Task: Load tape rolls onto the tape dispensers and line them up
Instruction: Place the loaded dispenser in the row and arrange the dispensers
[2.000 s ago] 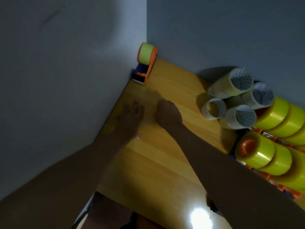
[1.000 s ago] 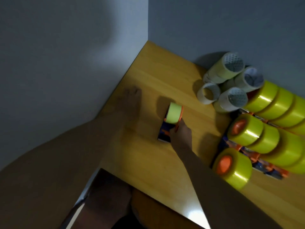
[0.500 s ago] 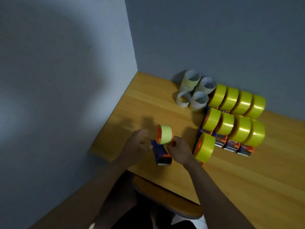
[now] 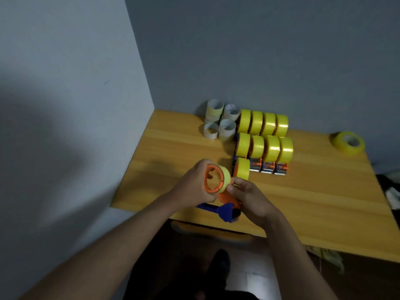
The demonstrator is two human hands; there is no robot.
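- We curl our left hand (image 4: 195, 187) around the orange wheel of the tape dispenser (image 4: 225, 200), fingers wrapped over the far rim and thumb at the near edge.
- The wheel carries a thin yellow tape roll (image 4: 224, 176), held above the near edge of the table (image 4: 313, 195).
- Our right hand (image 4: 252, 199) pinches at the right side of that roll, fingertips (image 4: 234, 181) bent in against it; the palm covers part of the orange frame.
- The blue handle (image 4: 220, 211) points toward us, below both hands.
- Both forearms reach in from the bottom and meet over the table's front edge.
- Loaded dispensers (image 4: 264, 146) stand in two rows of four by the back wall, one more (image 4: 242, 168) just in front.
- Pale rolls (image 4: 220, 124) are stacked left of them; a loose yellow roll (image 4: 348, 144) lies flat, well apart, at the right.
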